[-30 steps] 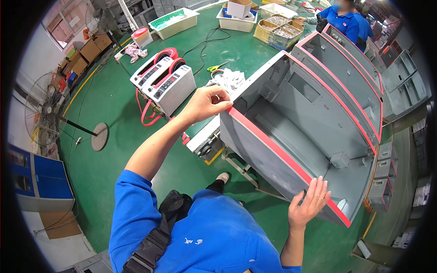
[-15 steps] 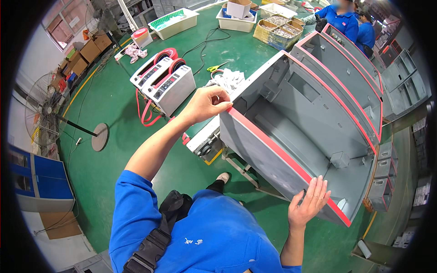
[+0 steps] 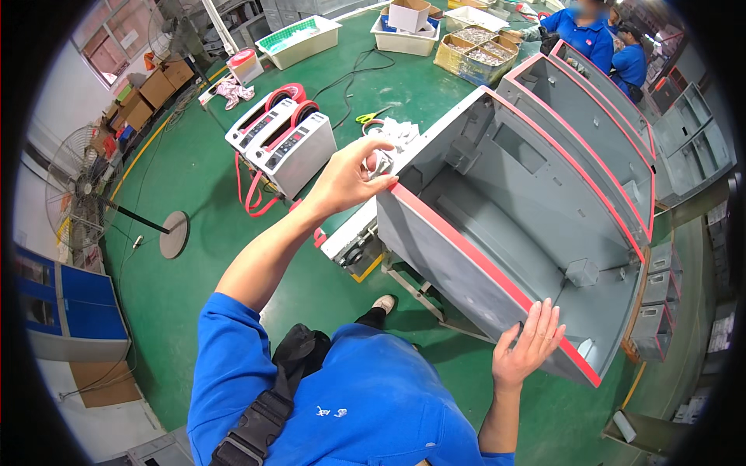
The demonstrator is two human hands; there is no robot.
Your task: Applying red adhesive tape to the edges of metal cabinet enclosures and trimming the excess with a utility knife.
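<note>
Head view — our left hand (image 3: 346, 180) is pinching the far corner of the big grey housing (image 3: 513, 225) with the red edge trim (image 3: 466, 250), fingers curled on it. Our right hand (image 3: 531, 346) lies flat and open against the near rim. Two tape dispensers (image 3: 284, 140) sit just beyond on the green floor (image 3: 194, 171).

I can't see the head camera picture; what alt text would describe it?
A person in a blue shirt holds a large grey housing with red-edged rims, left hand at its far corner, right hand flat on its near edge. Two white tape dispensers sit on the green floor beyond.
</note>
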